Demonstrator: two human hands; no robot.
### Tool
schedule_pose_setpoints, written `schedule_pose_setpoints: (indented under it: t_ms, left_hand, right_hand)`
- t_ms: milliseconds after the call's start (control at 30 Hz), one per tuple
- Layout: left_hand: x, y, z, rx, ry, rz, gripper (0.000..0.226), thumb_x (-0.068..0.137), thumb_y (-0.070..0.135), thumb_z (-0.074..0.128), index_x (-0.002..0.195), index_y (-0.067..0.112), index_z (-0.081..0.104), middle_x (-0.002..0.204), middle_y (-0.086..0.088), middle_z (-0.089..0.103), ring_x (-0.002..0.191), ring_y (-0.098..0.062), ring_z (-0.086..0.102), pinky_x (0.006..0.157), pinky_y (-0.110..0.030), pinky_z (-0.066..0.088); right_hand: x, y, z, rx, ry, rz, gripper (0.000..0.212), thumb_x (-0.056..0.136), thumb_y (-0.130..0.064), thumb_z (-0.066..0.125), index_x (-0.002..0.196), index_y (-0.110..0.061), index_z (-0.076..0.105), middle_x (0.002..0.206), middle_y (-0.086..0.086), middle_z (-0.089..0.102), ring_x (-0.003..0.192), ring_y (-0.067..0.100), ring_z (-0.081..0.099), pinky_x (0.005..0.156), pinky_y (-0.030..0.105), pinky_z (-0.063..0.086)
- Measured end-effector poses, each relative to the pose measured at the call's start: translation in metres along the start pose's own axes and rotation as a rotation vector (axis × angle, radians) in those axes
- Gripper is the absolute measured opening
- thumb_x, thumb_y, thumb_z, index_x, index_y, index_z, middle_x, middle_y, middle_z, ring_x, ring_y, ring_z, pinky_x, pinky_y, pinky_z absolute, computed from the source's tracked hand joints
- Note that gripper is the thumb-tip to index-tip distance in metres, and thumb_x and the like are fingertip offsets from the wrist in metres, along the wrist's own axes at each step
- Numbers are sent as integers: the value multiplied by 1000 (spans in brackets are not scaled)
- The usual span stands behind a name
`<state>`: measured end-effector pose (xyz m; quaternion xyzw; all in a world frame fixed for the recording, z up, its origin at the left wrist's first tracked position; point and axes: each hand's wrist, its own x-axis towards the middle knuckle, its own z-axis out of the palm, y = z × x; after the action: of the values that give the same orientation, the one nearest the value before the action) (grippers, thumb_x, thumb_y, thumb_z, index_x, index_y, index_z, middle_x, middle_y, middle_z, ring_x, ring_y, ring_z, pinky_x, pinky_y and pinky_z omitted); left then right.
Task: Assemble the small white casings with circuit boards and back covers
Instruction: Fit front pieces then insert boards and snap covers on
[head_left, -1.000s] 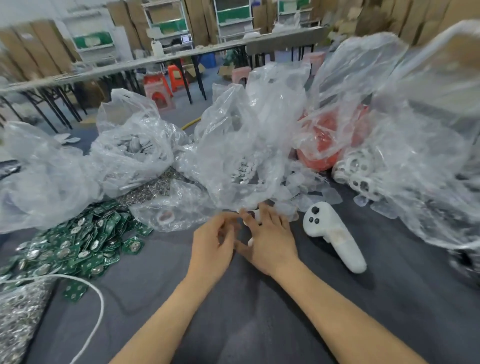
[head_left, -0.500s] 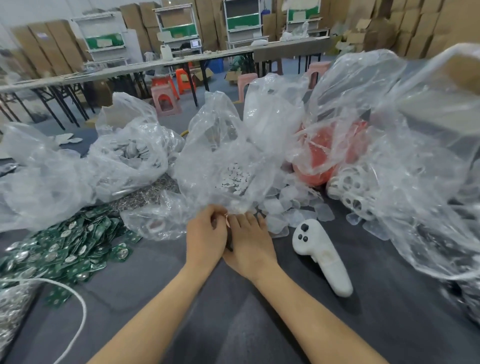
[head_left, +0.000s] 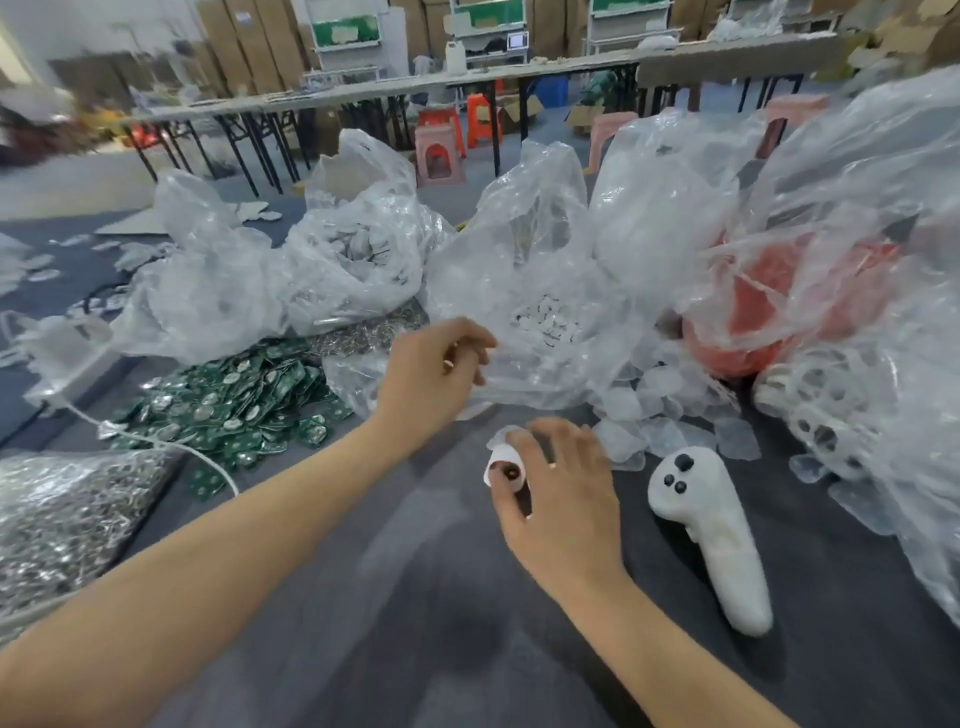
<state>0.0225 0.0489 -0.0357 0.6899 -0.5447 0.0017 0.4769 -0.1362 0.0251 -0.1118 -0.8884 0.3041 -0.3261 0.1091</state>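
Shifting hands: earlier both met before the middle bag (head_left: 545, 260); now apart, left hand (head_left: 431, 379) up at its edge, right hand (head_left: 563, 493) drawn back low over the table (head_left: 415, 623).
Right grip: thumb and fingers clamped on one white casing (head_left: 503, 464), just above the table.
Left grip: fingers curled at the plastic; pinching or not, cannot tell.
Counts: two hands, one casing, one controller (head_left: 706, 525), boards (head_left: 234, 395) heaped beyond counting.
Around: clear covers (head_left: 660, 421) between bag and controller; red tub (head_left: 769, 312) behind plastic; cord (head_left: 156, 441) over the boards' edge.
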Motion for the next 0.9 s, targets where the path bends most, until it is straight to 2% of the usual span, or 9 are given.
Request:
schedule_pose_setpoints:
  t_ms: [100, 200, 300, 367, 467, 533, 667, 800, 900]
  left_hand:
    - [25, 11, -22, 25, 238, 73, 28, 83, 3, 39, 85, 16, 64, 67, 12, 60, 57, -3, 60, 56, -19, 48]
    - [45, 14, -38, 109, 262, 24, 28, 82, -3, 40, 82, 11, 64, 63, 8, 58, 56, -12, 56, 58, -33, 50]
    - [27, 15, -33, 110, 18, 7, 29, 80, -5, 42, 78, 11, 66, 56, -2, 58, 50, -27, 54, 51, -38, 47]
    - [-5, 12, -20, 167, -269, 102, 30, 77, -2, 43, 84, 12, 69, 65, -1, 64, 56, -17, 57, 56, -32, 48]
    - [-40, -11, -4, 282, -661, 103, 57, 75, -11, 43, 125, 12, 59, 125, -3, 59, 115, -14, 53, 98, -13, 36]
    - [-50, -28, -2, 293, -739, 95, 60, 79, -12, 46, 135, 10, 50, 141, -7, 48, 130, -17, 41, 107, -12, 24]
    - [-45, -43, -2, 441, -592, 169, 23, 93, 9, 52, 112, 12, 66, 108, -5, 65, 100, -24, 60, 83, -38, 47]
    - [-32, -42, -4, 427, -407, 13, 11, 90, 15, 53, 83, 16, 61, 75, 1, 65, 75, -26, 63, 62, -35, 49]
    - [-34, -39, -8, 659, -354, 97, 15, 90, 26, 45, 89, 17, 57, 78, -2, 66, 74, -31, 63, 57, -34, 45]
  right_hand:
    - [-1, 2, 5, 13, -152, 26, 38, 86, -29, 49, 120, -17, 60, 123, 1, 58, 122, 24, 49, 113, 46, 24]
    - [1, 4, 9, -33, -293, 45, 39, 88, -32, 50, 126, -25, 53, 135, -4, 51, 129, 24, 43, 115, 47, 16]
    - [2, 6, 9, -71, -340, 66, 38, 90, -41, 44, 127, -33, 47, 141, -3, 45, 137, 29, 31, 116, 48, 13]
    - [4, 5, 8, -85, -333, 53, 35, 88, -41, 49, 120, -29, 52, 129, -4, 54, 132, 28, 39, 115, 48, 19]
    - [6, 2, 7, -59, -286, 61, 31, 74, -34, 62, 101, -19, 60, 99, -1, 64, 101, 23, 58, 97, 42, 41]
    - [7, 0, 5, 0, -239, 78, 27, 65, -25, 69, 88, -16, 59, 82, -1, 62, 83, 23, 60, 82, 38, 46]
    - [5, -2, 5, -5, -231, 84, 30, 64, -23, 70, 93, -17, 61, 86, -2, 63, 87, 21, 60, 90, 43, 45]
    - [4, -1, 7, -88, -212, 131, 36, 64, -26, 72, 99, -18, 66, 97, 2, 63, 93, 26, 59, 96, 51, 41]
    - [5, -1, 8, -208, -226, 221, 43, 72, -37, 69, 113, -23, 65, 114, 3, 60, 110, 28, 55, 105, 56, 27]
